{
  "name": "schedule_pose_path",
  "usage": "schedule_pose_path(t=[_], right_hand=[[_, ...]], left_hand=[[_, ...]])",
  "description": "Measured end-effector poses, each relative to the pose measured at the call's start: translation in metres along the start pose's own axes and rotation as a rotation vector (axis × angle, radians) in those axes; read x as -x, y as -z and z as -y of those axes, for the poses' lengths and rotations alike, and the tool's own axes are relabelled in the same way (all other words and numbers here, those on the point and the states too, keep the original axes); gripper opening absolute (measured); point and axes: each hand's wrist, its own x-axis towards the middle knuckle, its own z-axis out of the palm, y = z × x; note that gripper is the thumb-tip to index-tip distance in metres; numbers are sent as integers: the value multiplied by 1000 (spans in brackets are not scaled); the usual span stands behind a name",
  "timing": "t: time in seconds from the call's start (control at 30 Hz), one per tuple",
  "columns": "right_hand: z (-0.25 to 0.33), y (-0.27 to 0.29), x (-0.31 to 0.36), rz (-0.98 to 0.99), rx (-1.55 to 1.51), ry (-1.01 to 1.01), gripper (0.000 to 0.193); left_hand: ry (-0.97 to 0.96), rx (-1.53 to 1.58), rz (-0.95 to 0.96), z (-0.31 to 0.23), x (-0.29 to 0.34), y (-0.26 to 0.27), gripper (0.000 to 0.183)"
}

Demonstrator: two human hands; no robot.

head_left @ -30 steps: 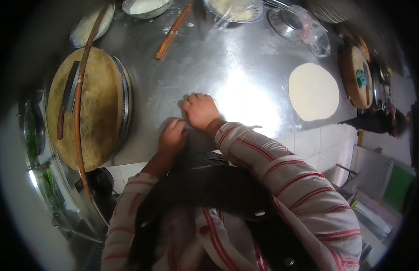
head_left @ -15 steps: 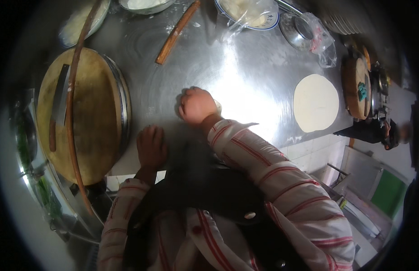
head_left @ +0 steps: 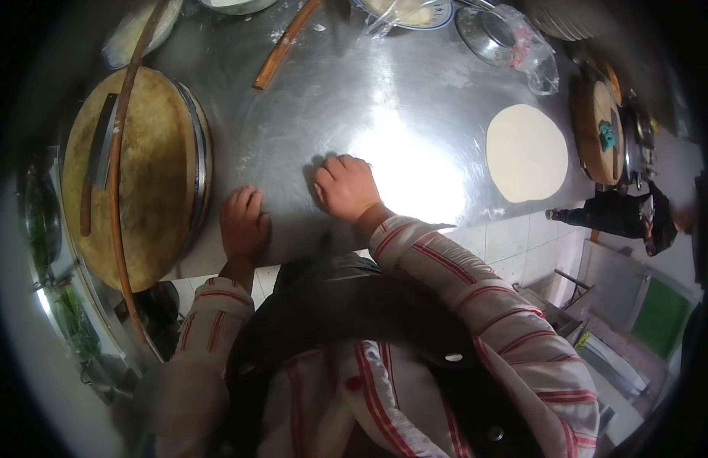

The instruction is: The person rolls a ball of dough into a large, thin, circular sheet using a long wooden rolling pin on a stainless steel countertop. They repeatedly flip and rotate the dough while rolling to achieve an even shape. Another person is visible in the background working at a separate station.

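My right hand (head_left: 346, 187) is closed, knuckles up, low over the metal table (head_left: 293, 137). Whatever lies under its fingers is hidden from view. To its left, my left hand (head_left: 244, 221) rests at the table's near edge with its fingers slightly apart and nothing visible in them. Off to the right a thin, round sheet of dough (head_left: 527, 153) lies flat on the metal. A wooden rolling pin (head_left: 287, 44) lies slantwise at the back, out of reach of both hands.
At left stands a round chopping board (head_left: 159, 175) with a cleaver (head_left: 104, 145) and a long thin stick (head_left: 117, 183) across it. Bowls (head_left: 445, 17) line the back, beside a metal dish (head_left: 485, 38) with plastic film. Another person (head_left: 625, 217) is at far right.
The view has shifted, so the table things sit higher in the picture. My left hand has moved away from my right. The pale bit beside my right hand no longer shows.
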Motion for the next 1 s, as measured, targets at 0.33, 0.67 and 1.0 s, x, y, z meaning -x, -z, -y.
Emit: schedule_pose_path(t=[0.33,0.67,1.0], right_hand=[[-2,-22,-66,-4,-40,-122,15],[-10,7,-90,348,-134,-241,36],[-8,-21,-33,-151,67,8,15]], left_hand=[[-5,42,59,-6,9,6,50],[-31,196,-314,8,15,-16,23],[177,661,-57,-29,-35,-24,22]])
